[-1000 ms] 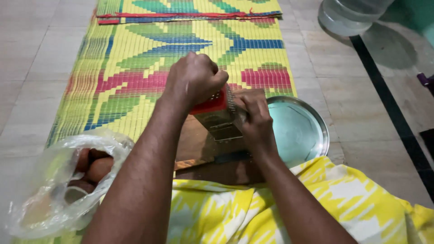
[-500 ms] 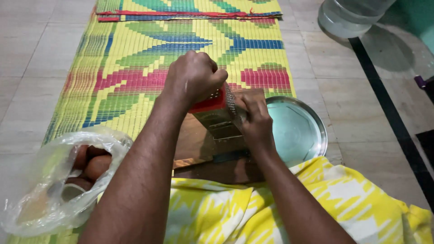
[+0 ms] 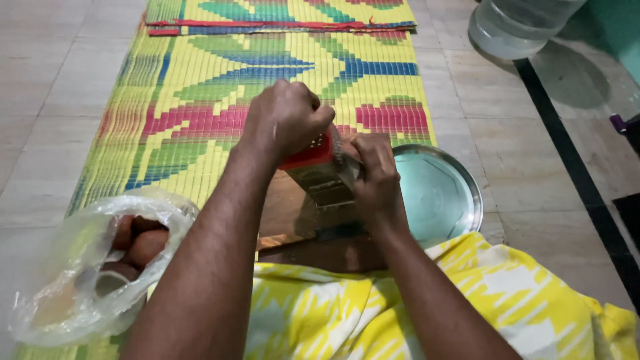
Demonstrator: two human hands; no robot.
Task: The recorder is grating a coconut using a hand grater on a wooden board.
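The right hand point(image 3: 375, 179) is sliding a little lower down the grater point(image 3: 320, 175) than before. It is hiding whatever it is pressing there. The left hand point(image 3: 285, 119) is gripping the grater's red top in a fist.

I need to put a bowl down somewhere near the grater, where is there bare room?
Bare woven mat lies beyond the left hand; bare floor tiles beyond the steel plate. It is crowded around the grater, wooden board and plastic bag.

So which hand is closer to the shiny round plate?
The right hand. It presses against the grater just beside the steel plate. The left hand grips the grater's red top, farther from it.
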